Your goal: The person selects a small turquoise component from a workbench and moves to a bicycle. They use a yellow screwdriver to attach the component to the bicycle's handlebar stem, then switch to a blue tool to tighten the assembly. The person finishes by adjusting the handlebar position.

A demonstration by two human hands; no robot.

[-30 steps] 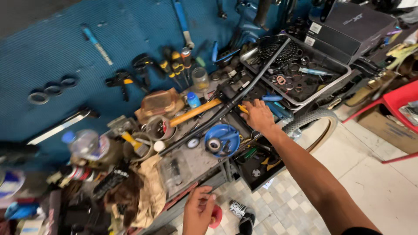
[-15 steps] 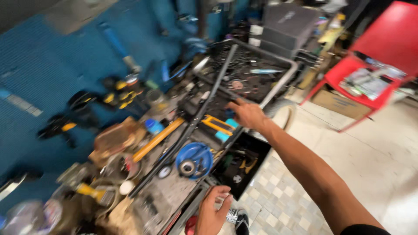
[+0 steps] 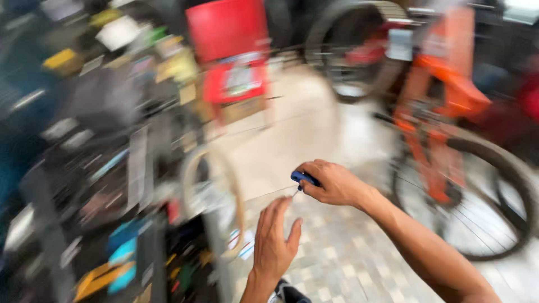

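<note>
Swinging away from the cluttered blue workbench it had looked down on a second earlier, the head camera faced the shop floor, and the right hand [image 3: 332, 183], which had been reaching among the bench tools, was drawn back in front of the body. That hand was closed around a small blue-handled tool [image 3: 303, 178], its handle poking out past the thumb side; a thin metal shaft [image 3: 296, 193] seemed to run down from it, though motion blur left its tip unclear. The left hand [image 3: 274, 241] was raised just below, palm open with fingers together, holding nothing and not quite touching the tool.

Judging by its size, the tool looked light and rigid, easily managed in one hand. Its blue handle appeared the natural place to take hold, the slim shaft likely being slick and hard to pinch.

An orange bicycle [image 3: 449, 95] stood to the right on the pale tiled floor [image 3: 348, 252], its front wheel [image 3: 466, 196] near the person's forearm. A red chair [image 3: 227, 33] sat farther back, and a loose tan-walled tyre [image 3: 216, 196] leaned against the bench edge [image 3: 129, 185] on the left, where everything was smeared by the camera's motion.
</note>
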